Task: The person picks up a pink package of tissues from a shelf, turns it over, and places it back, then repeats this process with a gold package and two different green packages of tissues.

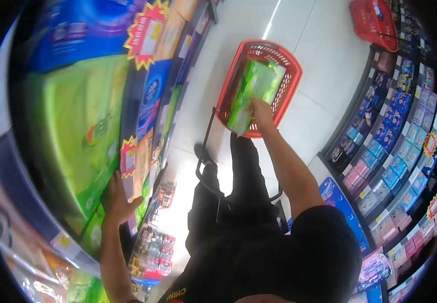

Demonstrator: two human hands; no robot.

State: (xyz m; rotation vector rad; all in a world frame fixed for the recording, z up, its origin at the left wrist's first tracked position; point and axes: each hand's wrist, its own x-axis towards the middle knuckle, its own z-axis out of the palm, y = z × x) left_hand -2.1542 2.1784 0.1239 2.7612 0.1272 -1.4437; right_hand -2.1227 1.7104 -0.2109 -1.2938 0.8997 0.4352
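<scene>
My right hand point(261, 112) is closed on the near end of a green tissue pack point(259, 83), which lies inside a red plastic shopping basket point(298, 76). The basket has slotted walls and a long dark handle point(205, 134). At the shelf on the left, my left hand point(119, 202) has its thumb spread away from its fingers. Those fingers reach up against the lower edge of a large green soft pack point(82, 131) and are partly in shadow. Motion blurs this pack somewhat.
Starburst price signs point(147, 33) stick out from the left shelf among blue packs point(152, 93). Rows of small boxed packs point(390, 171) fill the curved shelves on the right. Another red basket point(372, 25) is at the upper right. Pale floor tiles point(319, 65) lie between.
</scene>
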